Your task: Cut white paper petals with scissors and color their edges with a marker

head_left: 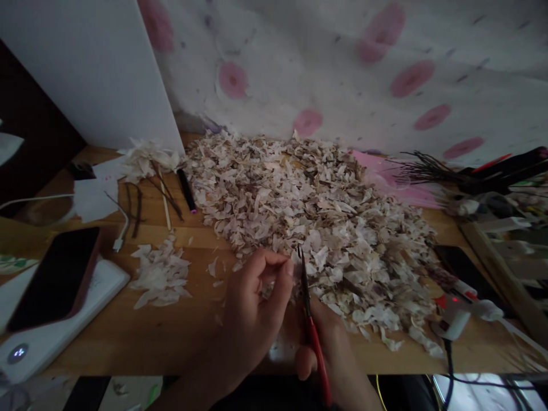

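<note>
Trimming step in hand: left hand (257,291) pinches a pale husk flake at the heap's (317,222) near edge; right hand (325,342) grips red-handled scissors (310,319), blades upright beside it. Next move, by my judgement, calls for steady blade alignment.

No readable text, labels, numbers — phone (53,279) screen dark, wall pattern only.
</note>
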{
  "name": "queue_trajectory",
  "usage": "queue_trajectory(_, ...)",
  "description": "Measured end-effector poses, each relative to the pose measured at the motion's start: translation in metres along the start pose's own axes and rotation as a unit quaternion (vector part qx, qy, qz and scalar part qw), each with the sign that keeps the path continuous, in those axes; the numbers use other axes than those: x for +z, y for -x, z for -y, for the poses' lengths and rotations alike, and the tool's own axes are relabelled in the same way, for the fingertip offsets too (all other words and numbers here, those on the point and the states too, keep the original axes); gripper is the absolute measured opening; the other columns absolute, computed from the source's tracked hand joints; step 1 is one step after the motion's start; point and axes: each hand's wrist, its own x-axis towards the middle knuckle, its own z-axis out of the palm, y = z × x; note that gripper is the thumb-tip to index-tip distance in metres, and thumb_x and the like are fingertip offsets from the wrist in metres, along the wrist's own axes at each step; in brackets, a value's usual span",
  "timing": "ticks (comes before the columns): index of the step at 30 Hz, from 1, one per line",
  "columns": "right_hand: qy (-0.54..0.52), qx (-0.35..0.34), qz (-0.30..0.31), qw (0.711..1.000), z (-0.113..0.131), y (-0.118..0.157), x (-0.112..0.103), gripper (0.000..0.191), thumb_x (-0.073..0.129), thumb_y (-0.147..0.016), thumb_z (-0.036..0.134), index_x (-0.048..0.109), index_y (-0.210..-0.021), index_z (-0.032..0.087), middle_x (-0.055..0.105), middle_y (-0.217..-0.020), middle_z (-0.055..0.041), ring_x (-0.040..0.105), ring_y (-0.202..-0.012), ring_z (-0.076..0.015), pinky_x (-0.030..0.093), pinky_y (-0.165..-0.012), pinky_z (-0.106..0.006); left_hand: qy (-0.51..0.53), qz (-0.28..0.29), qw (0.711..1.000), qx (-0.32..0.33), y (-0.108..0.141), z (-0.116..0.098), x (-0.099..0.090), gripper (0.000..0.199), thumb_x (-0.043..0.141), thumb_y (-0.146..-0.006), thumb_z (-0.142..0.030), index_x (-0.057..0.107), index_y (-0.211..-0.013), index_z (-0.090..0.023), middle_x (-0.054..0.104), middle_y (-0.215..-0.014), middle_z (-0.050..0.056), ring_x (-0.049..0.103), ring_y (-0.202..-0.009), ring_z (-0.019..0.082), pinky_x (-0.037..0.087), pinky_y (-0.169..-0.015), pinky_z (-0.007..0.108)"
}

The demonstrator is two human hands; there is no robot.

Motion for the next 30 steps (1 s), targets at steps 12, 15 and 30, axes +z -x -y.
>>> queue_trajectory(12,0.048,-0.021,-0.041,0.998,0.006,0.000,-0.008,0.068,0.063,-0.070,0.087,0.047,-0.067,0.022,0.049,-0.061,0.0015,0.039,-0.058,-0.0144,0.033,-0.053,-0.025,-0.001,0.005,1.000,0.020,-0.001,0.004,-0.006,0.011,0.061,-0.098,-0.026,0.062,-0.087,-0.024,0.067,-0.076,-0.003,0.065,-0.069,0.011,0.053,-0.066,0.020)
queue_trajectory(15,0.012,-0.060,-0.100,0.993,0.003,0.002,-0.008,0.082,0.046,-0.066,0.103,0.048,-0.061,0.021,0.043,-0.056,0.0034,0.035,-0.054,-0.0127,0.030,-0.049,-0.024,0.016,-0.001,1.000,0.004,-0.003,0.000,-0.006,0.013,0.063,-0.096,-0.027,0.063,-0.084,-0.023,0.071,-0.077,-0.002,0.069,-0.072,0.013,0.056,-0.068,0.021)
queue_trajectory(30,-0.390,0.059,-0.108,0.912,0.002,-0.012,0.012,0.048,0.082,-0.077,0.064,0.064,-0.079,0.020,0.051,-0.046,0.0066,0.041,-0.037,-0.0070,0.031,-0.039,-0.019,0.078,0.045,0.991,-0.099,-0.004,0.008,-0.004,0.009,0.073,-0.085,-0.026,0.076,-0.077,-0.022,0.078,-0.083,0.002,0.073,-0.084,0.018,0.056,-0.079,0.026)
